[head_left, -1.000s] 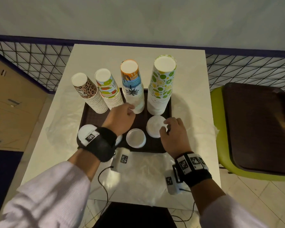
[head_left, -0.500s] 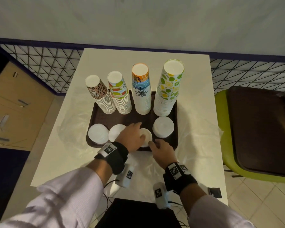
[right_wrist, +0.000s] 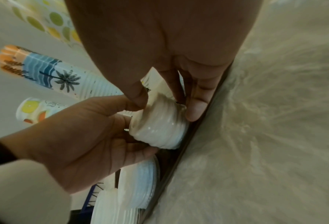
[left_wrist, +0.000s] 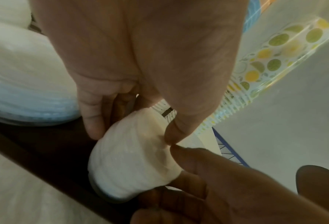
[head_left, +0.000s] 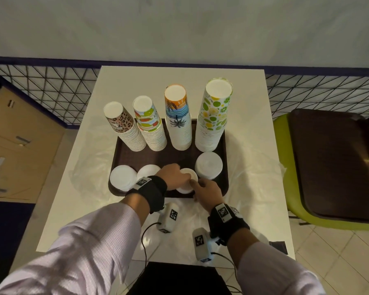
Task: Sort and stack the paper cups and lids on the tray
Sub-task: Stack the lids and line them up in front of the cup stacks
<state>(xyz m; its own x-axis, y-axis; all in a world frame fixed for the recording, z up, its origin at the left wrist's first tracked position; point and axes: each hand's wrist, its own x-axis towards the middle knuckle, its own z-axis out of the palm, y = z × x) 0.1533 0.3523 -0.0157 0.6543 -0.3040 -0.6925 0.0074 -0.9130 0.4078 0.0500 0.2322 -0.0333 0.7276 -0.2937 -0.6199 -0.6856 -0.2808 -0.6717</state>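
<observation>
The small lid stack [head_left: 186, 179] stands at the tray [head_left: 119, 150] front edge, gripped by left hand [head_left: 175, 174] and right hand [head_left: 207, 188]. Both wrist views show fingers curled around its ribbed sides, probably squaring it.

Both hands, left hand [head_left: 172, 175] and right hand [head_left: 209, 189], around small lid stack [head_left: 188, 182] on tray [head_left: 170, 155].

No legible text; cup [right_wrist: 37, 107] lettering blurred.
</observation>
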